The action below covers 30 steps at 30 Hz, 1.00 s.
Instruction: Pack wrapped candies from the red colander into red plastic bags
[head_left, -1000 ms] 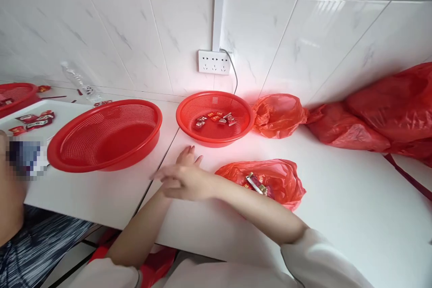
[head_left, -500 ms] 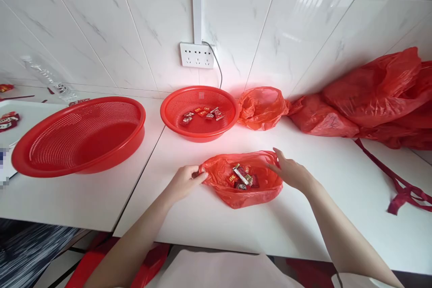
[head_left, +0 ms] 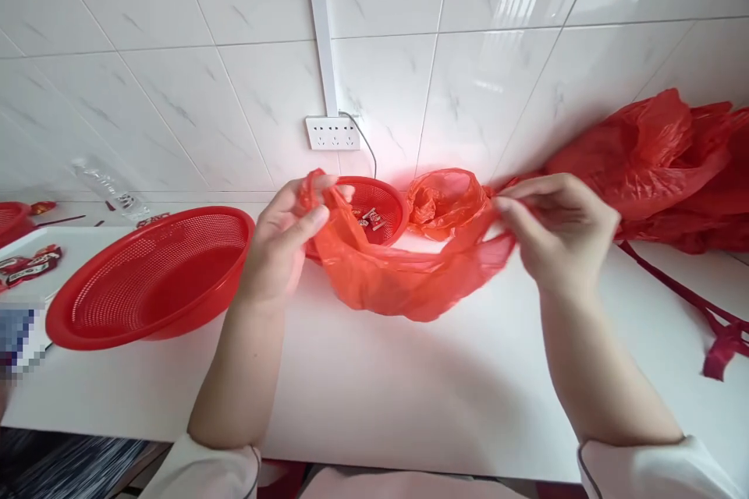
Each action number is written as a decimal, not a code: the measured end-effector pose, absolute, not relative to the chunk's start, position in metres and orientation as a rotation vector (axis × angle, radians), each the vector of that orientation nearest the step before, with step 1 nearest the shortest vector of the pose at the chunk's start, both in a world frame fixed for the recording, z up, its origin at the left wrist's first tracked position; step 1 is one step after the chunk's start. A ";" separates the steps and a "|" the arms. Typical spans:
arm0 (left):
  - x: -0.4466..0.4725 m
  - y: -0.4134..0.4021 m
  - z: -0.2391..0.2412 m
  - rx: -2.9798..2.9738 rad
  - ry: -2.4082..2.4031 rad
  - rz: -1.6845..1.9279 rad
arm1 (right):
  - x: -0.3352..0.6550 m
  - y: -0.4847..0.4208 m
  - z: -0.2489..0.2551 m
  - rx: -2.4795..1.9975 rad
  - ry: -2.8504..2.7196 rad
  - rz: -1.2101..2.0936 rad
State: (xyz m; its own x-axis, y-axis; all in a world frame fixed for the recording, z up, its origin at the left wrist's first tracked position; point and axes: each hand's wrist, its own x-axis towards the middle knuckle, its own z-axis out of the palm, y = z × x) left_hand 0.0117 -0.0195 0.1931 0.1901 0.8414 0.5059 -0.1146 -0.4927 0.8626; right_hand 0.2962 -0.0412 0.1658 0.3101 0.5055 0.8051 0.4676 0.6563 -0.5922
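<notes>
A thin red plastic bag (head_left: 403, 284) hangs stretched between my two hands, lifted above the white table. My left hand (head_left: 281, 238) pinches its left end between thumb and fingers. At the other end my right hand (head_left: 555, 226) grips the edge the same way. The bag sags in the middle, and its inside is hidden from this angle. Right behind it stands a round red basket (head_left: 401, 210), partly covered by the bag and my left hand. Small wrapped sweets (head_left: 373, 220) lie in that basket.
On the left sits a bigger red basket (head_left: 234, 222), beside a white tray (head_left: 64, 238) with red packets. An open red bag (head_left: 445, 199) rests by the wall. Filled red bags (head_left: 632, 164) and a dark red strap (head_left: 717, 355) occupy the right. A clear bottle (head_left: 111, 187) lies back left.
Both hands have raised the bag off the table and drawn its ends apart. Its wrapped contents, visible before, are now out of sight. The view has tilted upward slightly.
</notes>
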 end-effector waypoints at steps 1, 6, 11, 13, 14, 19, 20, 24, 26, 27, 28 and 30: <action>0.019 -0.018 0.197 1.666 0.668 1.328 | 0.285 -0.038 0.172 -0.895 -1.420 0.083; 0.057 -0.006 0.190 1.845 0.700 0.834 | 0.240 -0.018 0.187 -0.686 -1.861 0.361; 0.067 0.005 0.166 1.642 0.764 0.887 | 0.227 -0.007 0.170 -0.664 -1.828 0.397; 0.064 0.005 0.160 1.588 0.762 0.882 | 0.229 -0.007 0.156 -0.709 -1.801 0.463; 0.062 0.004 0.158 1.588 0.764 0.877 | 0.230 -0.008 0.150 -0.728 -1.800 0.497; 0.057 -0.001 0.151 1.583 0.781 0.850 | 0.231 -0.014 0.133 -0.817 -1.703 0.403; 0.055 -0.002 0.150 1.564 0.783 0.870 | 0.231 -0.016 0.133 -0.825 -1.682 0.355; 0.045 0.002 0.149 1.452 0.792 0.976 | 0.239 -0.027 0.139 -0.715 -1.776 0.276; 0.041 0.004 0.151 1.459 0.772 0.964 | 0.243 -0.033 0.142 -0.630 -1.959 0.346; 0.039 0.004 0.151 1.505 0.758 0.941 | 0.244 -0.035 0.143 -0.605 -2.051 0.386; 0.038 0.003 0.152 1.580 0.748 0.910 | 0.245 -0.036 0.143 -0.596 -2.119 0.418; 0.038 -0.003 0.153 1.820 0.781 0.850 | 0.243 -0.035 0.142 -0.617 -2.128 0.442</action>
State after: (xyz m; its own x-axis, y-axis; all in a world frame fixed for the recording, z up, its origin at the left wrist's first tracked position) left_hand 0.0381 -0.0026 0.1530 0.5549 0.8038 0.2145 0.1456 -0.3477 0.9262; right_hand 0.2434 -0.0347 0.1415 -0.5136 0.5718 0.6397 0.2697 0.8154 -0.5123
